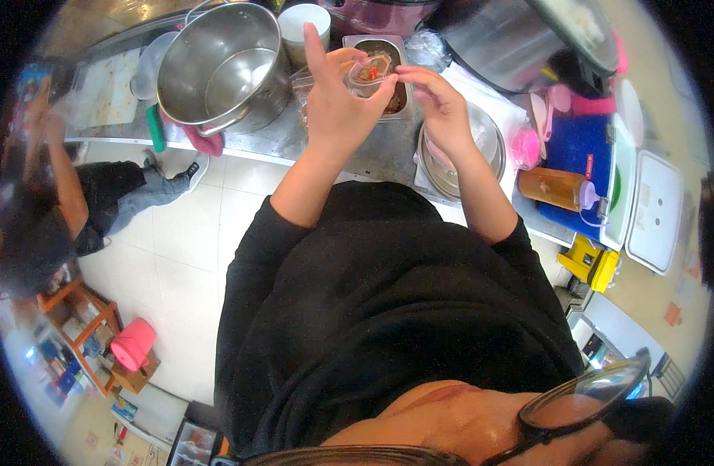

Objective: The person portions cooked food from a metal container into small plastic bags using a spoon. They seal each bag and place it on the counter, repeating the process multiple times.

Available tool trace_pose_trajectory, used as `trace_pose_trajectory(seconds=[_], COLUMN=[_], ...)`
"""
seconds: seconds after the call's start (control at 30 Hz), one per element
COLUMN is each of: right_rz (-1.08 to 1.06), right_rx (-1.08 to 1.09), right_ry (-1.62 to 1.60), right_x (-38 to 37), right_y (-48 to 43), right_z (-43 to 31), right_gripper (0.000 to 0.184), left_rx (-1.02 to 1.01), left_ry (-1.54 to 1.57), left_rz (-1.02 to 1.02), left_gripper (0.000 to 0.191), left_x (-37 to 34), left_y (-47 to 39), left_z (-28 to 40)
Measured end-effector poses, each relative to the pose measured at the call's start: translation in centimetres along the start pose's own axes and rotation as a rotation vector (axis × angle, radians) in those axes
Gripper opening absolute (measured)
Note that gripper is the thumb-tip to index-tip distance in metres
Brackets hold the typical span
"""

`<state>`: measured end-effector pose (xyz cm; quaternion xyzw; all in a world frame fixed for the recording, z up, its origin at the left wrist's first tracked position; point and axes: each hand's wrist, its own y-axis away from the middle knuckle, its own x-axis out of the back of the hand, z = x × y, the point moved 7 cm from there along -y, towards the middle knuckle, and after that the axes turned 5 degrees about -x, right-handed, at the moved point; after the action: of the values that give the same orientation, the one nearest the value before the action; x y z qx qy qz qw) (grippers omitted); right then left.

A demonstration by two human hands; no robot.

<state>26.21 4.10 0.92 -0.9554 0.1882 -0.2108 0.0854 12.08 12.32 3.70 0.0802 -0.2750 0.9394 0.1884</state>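
Between my hands is a small clear plastic bag (370,71) with reddish food in it. My left hand (348,96) pinches the bag between thumb and a finger, with the index finger pointing up. My right hand (441,102) touches the bag's right edge with its fingertips. Behind the bag lies a rectangular steel food pan (410,99) with dark red contents, partly hidden by my left hand. Below my right hand is a round steel bowl (497,166) with a clear cover or bag over it.
A large steel pot (217,70) stands left of my hands, with a red cloth (205,138) and a green object (156,128) beside it. At right are a sauce bottle (549,187) and a blue and white cooler (572,145). A person (65,198) stands at far left.
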Motion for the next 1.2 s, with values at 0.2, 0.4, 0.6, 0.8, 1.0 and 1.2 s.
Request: trace_pose_trajectory(seconds=[0.2,0.4,0.6,0.8,1.0,1.2], right_rz=[0.089,0.075,0.206,0.174,0.090,-0.030], right_rx=[-0.212,-0.239,-0.225,-0.193,-0.213,-0.323], right_ry=[-0.213,-0.509,-0.608,-0.717,-0.826,-0.594], right_x=[-1.7,-0.6,0.1,-0.4,-2.4,-5.8], right_y=[-1.0,-0.7,0.3,0.9,2.1,5.1], right_z=[-1.4,-3.2,-4.4,-4.8,-5.5,-4.3], right_gripper=[0.024,0.020,0.014,0.015,0.013,0.013], left_rx=[-0.235,0.270,0.336,0.309,0.217,0.278], left_ry=[0.060,0.426,0.630,0.527,0.588,0.401], left_rz=[0.059,-0.098,-0.081,-0.025,0.034,-0.036], left_gripper=[0.104,0.016,0.017,0.032,0.014,0.011], left_x=[0.2,0.0,-0.1,1.3,2.6,4.5], left_y=[-1.0,0.0,1.3,2.5,3.7,7.9], left_z=[2.5,0.0,-0.1,1.2,2.4,0.4])
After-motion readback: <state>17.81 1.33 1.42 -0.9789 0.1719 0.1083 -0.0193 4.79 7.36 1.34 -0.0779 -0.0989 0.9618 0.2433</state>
